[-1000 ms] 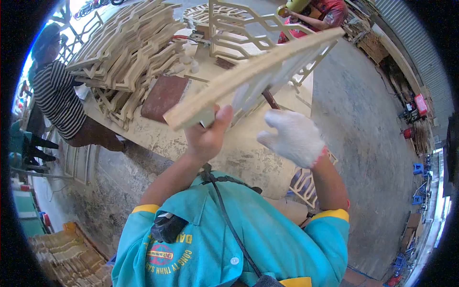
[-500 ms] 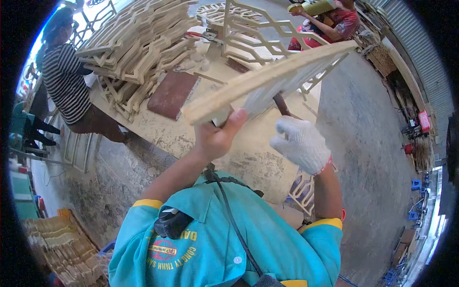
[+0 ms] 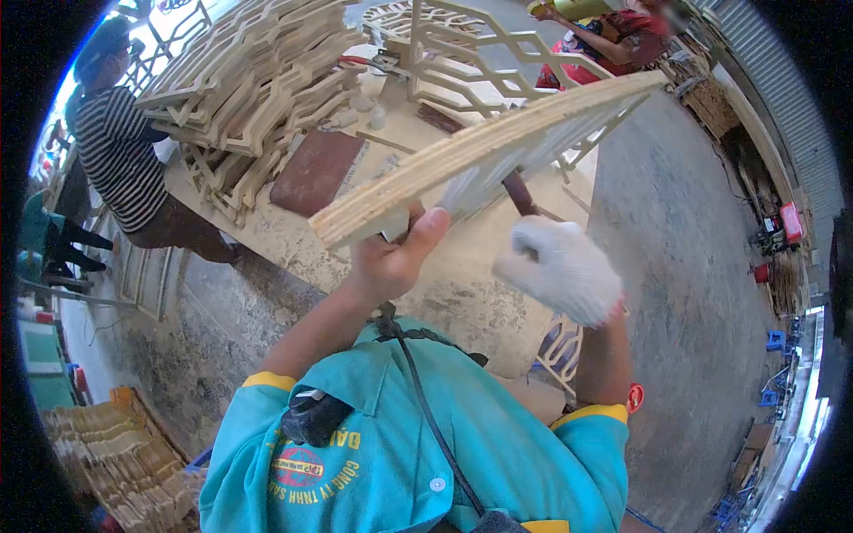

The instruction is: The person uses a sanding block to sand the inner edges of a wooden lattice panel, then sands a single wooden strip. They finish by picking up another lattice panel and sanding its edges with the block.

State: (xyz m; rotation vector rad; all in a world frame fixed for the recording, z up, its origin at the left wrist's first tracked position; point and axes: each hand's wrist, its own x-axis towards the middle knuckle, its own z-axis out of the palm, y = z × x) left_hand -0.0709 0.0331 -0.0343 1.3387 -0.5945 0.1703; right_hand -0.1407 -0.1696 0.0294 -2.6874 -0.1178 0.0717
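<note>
A pale wooden lattice panel (image 3: 480, 169) is held up at a slant above the table, its layered plywood edge facing me. My bare left hand (image 3: 391, 258) grips its lower left end, thumb on the near side, other fingers partly hidden. My right hand (image 3: 562, 271), in a white knit glove, is closed just below the panel. From its curled fingers a dark brown strip (image 3: 518, 191), which looks like sandpaper, reaches up toward the panel's underside. A larger reddish-brown sheet of sandpaper (image 3: 315, 171) lies on the table behind the panel.
A tall stack of wooden lattice pieces (image 3: 240, 89) covers the table's (image 3: 444, 306) left side. Another lattice panel (image 3: 480, 53) stands upright at the back, near small white containers (image 3: 377, 116). A person in stripes (image 3: 124, 160) stands left; another in red (image 3: 622, 44) is behind right.
The panel's near left end has shifted left and slightly down, showing more of its layered edge. My left hand has moved slightly left with it; my gloved hand has turned slightly.
</note>
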